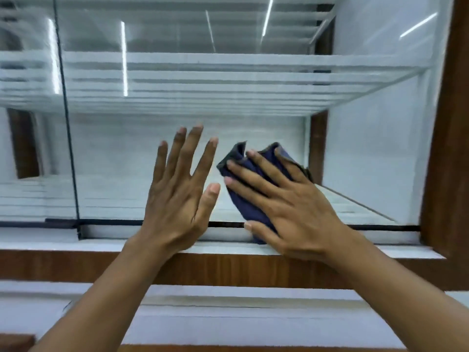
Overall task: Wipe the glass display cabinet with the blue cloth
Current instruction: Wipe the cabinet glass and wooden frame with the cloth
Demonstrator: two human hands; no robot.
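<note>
The glass display cabinet (121, 153) fills the view, its front pane framed in brown wood with a black seal along the bottom. My right hand (286, 201) lies flat with spread, straight fingers on the folded dark blue cloth (243, 204), pressing it against the lower part of the pane. The cloth's edges stick out above and left of the fingers. My left hand (177, 189) is raised beside it with fingers straight and spread, palm toward the glass; whether it touches the pane I cannot tell.
White glass shelves (228, 80) run across the inside of the cabinet. A vertical black seam (67, 123) divides the pane at the left. A brown wooden post (446, 148) borders the right side, and a wooden ledge (76, 265) runs below the glass.
</note>
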